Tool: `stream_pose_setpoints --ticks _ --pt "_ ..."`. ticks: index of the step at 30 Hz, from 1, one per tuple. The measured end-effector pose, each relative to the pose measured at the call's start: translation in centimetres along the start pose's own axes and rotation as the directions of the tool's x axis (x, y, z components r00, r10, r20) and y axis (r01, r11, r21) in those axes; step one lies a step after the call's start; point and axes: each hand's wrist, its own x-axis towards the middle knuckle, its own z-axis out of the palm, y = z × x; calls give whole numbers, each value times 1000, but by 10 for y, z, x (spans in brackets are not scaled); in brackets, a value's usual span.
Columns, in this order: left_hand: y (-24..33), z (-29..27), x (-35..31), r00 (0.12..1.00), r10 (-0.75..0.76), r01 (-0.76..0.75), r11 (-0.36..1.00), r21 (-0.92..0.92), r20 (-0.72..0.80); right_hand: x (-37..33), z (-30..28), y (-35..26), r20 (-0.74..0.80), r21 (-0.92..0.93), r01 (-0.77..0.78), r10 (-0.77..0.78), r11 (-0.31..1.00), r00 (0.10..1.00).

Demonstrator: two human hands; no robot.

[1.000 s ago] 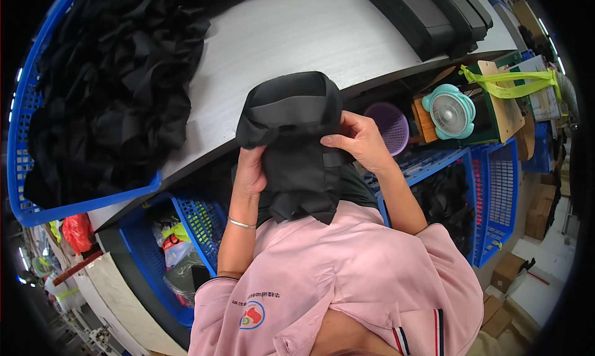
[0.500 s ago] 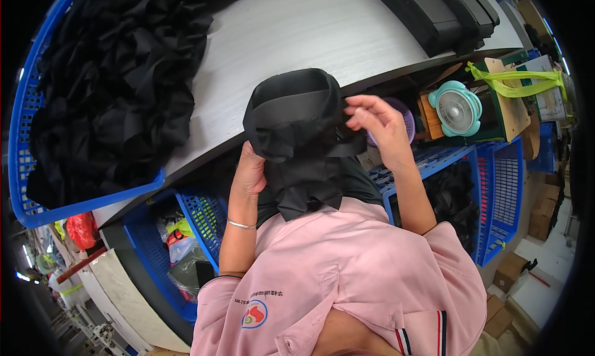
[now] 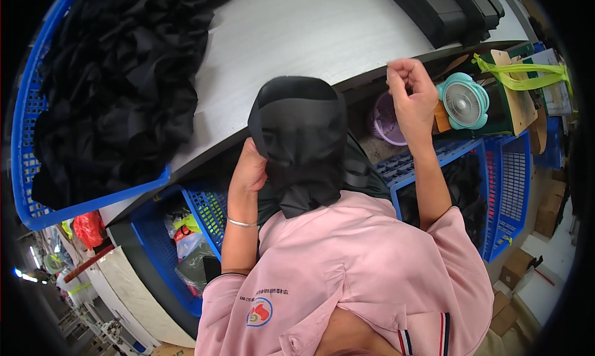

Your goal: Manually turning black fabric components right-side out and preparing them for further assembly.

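White table (image 3: pixel 297 30): a blue basket (image 3: pixel 99 205) is resting left of the left hand (image 3: pixel 251 168); black pieces (image 3: pixel 443 12) are lying beyond the right hand (image 3: pixel 414 94).

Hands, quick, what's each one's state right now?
Left hand: holding the black fabric piece.
Right hand: loosely curled, nothing visible held; can't tell whether it's shut.

At the tabletop's (image 3: pixel 279 33) left a crate (image 3: pixel 99 215) holds heaped fabric (image 3: pixel 118 102); far right, thick pieces (image 3: pixel 437 12) lie on top. Between person and tabletop — a fabric pouch (image 3: pixel 304 129). Below, rightward — a small basket (image 3: pixel 384 121), left of a fan (image 3: pixel 463 102).
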Motion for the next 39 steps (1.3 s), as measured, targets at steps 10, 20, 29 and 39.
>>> stream_pose_setpoints --ticks 10,20,29,39 --pt "-2 11 31 949 -100 26 970 243 300 30 44 -46 626 -47 485 -353 873 696" --pt "-6 17 36 953 -124 56 969 241 276 34 37 -34 666 -44 468 -323 883 673" --pt "-6 28 43 963 -117 52 965 257 243 45 51 -28 749 307 282 -414 909 517" --pt "1 5 48 995 47 -42 997 58 -93 -8 -43 26 365 16 -108 94 994 926"
